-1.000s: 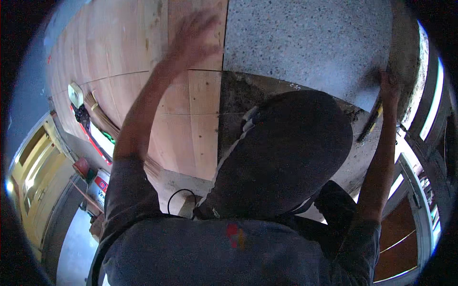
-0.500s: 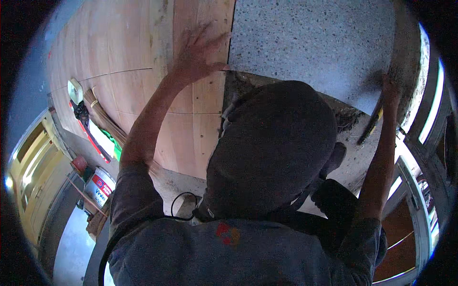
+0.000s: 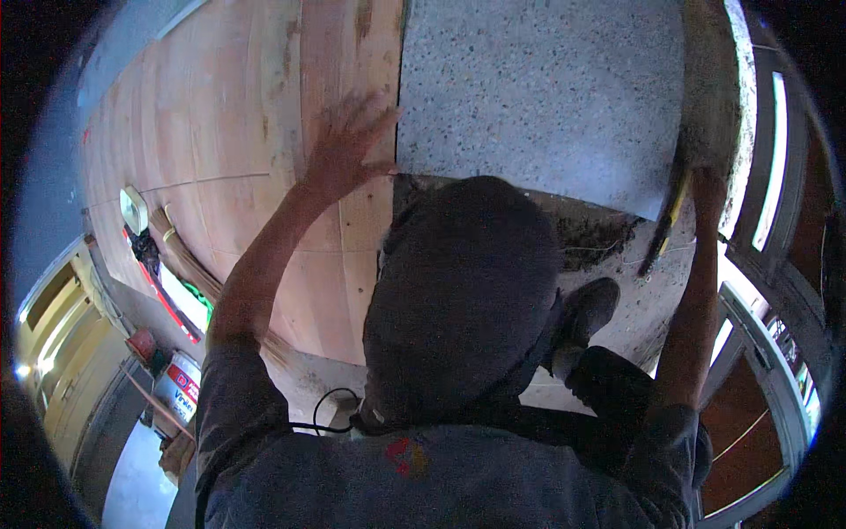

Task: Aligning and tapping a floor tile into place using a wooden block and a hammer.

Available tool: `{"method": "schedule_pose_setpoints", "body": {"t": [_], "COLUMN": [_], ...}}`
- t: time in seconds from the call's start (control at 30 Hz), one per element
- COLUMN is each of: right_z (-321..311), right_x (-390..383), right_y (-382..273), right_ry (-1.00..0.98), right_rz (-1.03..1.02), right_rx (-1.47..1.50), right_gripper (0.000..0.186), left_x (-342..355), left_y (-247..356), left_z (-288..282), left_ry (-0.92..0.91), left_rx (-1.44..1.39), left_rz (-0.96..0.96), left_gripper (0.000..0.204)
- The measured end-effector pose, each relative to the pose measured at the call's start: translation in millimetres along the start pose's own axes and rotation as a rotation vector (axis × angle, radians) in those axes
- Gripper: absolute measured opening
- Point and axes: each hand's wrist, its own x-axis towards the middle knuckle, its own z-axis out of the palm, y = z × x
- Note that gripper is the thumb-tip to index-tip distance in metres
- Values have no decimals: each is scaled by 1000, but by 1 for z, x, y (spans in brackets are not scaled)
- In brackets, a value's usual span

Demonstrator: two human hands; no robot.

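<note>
A speckled grey stone slab (image 3: pixel 542 97) lies in the far middle, its left side against pale wooden boards (image 3: pixel 339 229). My left hand (image 3: pixel 344 145) rests on the boards with fingers spread, the tips reaching the seam beside the slab. My right hand (image 3: pixel 708 187) is low at the slab's right side, next to a narrow yellow-and-dark tool (image 3: pixel 673 207). That tool slants along the slab's near right corner; its kind is unclear. Shadow and the hand's back hide the right fingers, so I cannot tell whether they grip it. A dark cap (image 3: pixel 463 300) covers the middle of the view.
Rough dark soil (image 3: pixel 590 234) shows along the slab's near edge. Left lie a bundle of thin sticks (image 3: pixel 181 251) and a pale-topped object (image 3: pixel 133 210). A white-and-red bucket (image 3: pixel 179 388) stands lower left. A metal-framed door (image 3: pixel 775 379) is at right; my shoe (image 3: pixel 589 309) is near the soil.
The view has shifted, so the slab and boards appear lower and further left. My left hand keeps its place at the seam. My right hand sits slightly nearer me, and my shoe shows more.
</note>
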Motion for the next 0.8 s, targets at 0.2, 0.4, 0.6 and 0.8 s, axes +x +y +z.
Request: {"method": "schedule_pose_setpoints", "body": {"t": [0.2,0.4,0.6,0.8], "right_z": [40,30,-11,-113], "right_x": [-18,-12,-1,25], "right_y": [21,2,-13,-35], "right_ry": [-41,29,-158,-107], "right_rz": [46,45,348,44], "right_rx": [114,151,439,28], "right_gripper": [48,47,36,42], "left_x": [3,2,2,-14], "left_y": [4,6,1,-57], "left_z": [-4,-8,-16,-4], "left_ry": [-2,30,-6,468], "left_rx": [-5,-2,-2,118], "left_rz": [54,77,112,-512], "left_gripper": [98,96,87,90]}}
